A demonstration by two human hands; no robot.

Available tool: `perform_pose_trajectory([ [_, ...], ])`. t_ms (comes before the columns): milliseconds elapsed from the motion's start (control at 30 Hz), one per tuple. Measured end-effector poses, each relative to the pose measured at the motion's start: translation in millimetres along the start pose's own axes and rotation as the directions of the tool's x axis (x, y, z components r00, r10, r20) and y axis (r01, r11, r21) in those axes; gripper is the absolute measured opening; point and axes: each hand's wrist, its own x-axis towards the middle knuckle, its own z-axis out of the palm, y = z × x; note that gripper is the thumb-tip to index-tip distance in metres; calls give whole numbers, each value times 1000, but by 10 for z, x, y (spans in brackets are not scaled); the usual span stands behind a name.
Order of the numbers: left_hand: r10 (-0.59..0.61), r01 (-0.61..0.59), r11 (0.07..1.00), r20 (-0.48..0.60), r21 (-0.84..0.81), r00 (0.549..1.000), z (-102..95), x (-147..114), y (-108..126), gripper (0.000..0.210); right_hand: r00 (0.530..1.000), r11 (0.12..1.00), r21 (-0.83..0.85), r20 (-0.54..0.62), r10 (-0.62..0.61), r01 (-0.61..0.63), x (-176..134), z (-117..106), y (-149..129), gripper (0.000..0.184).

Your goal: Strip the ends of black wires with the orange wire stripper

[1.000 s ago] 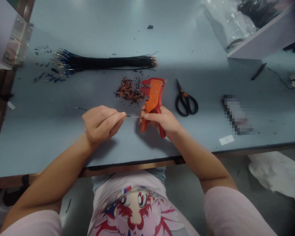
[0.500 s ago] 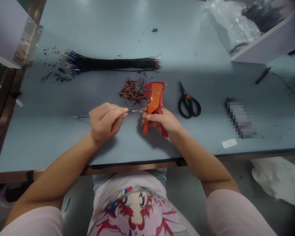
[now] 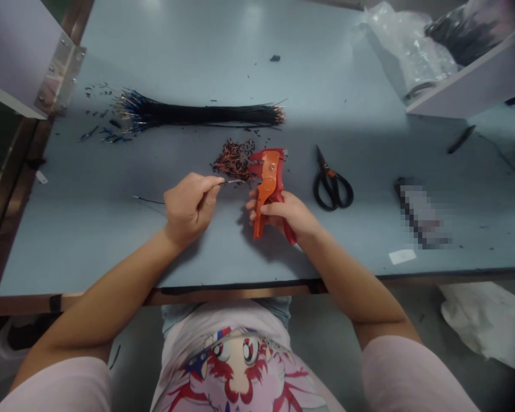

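My left hand (image 3: 193, 206) is closed in a pinch on a thin black wire (image 3: 151, 200). A blue terminal shows at the wire's left end, and a bare end sticks out past my fingertips to the right. In my right hand (image 3: 289, 214) are orange and red wire strippers (image 3: 270, 171), jaws pointing left, with my fingers around the handles. The wire's bare end lies just left of the strippers, below their jaws. Behind it is a heap of copper-coloured and black scraps (image 3: 234, 160). Black-handled scissors (image 3: 332, 183) lie to the right of the strippers.
A long bundle of black wires (image 3: 206, 114) lies farther back, with loose blue-ended bits (image 3: 114, 137) by its left end. On the right are a pixelated object (image 3: 423, 212), a white label (image 3: 402, 257) and a black pen-like item (image 3: 461, 139). Clear plastic bags (image 3: 412, 46) sit at the back right.
My left hand has risen slightly, and the wire's bare end now sits higher, nearer the stripper jaws. The camera view has shifted a little. Both hands keep their holds.
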Motion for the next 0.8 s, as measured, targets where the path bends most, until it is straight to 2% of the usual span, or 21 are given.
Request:
perform_pose_trajectory([
  [67,-126,126,992,2,-11,992,42,-4,-53,15,999,1000,12,48,-17,17,-13,4,-3,47],
  [167,-305,304,951,-13,-60,952,96,3,-177,18,993,997,22,100,-71,69,-51,22,-50,57],
  [267,-420,414,901,-19,-131,908,120,17,-311,21,982,989,13,115,-148,147,-104,33,-151,52],
  [400,-485,473,862,-22,-184,874,125,27,-415,19,975,975,80,62,-215,209,-128,20,-263,39],
  [467,-528,513,838,-36,-184,849,131,28,-430,16,988,983,91,-14,-157,157,-82,7,-251,36],
  [533,-581,561,805,-70,-192,811,145,27,-432,16,995,997,75,-92,-26,33,2,-6,-193,35],
  [600,-611,584,781,-82,-221,787,162,24,-429,16,989,996,49,-124,76,-71,100,-21,-118,35],
  [667,-597,568,785,-58,-248,800,174,21,-421,12,991,996,14,-94,91,-90,176,-41,-57,36],
  [800,-515,486,838,-62,-246,855,175,17,-383,9,997,998,-29,57,-59,61,184,-115,0,44],
])
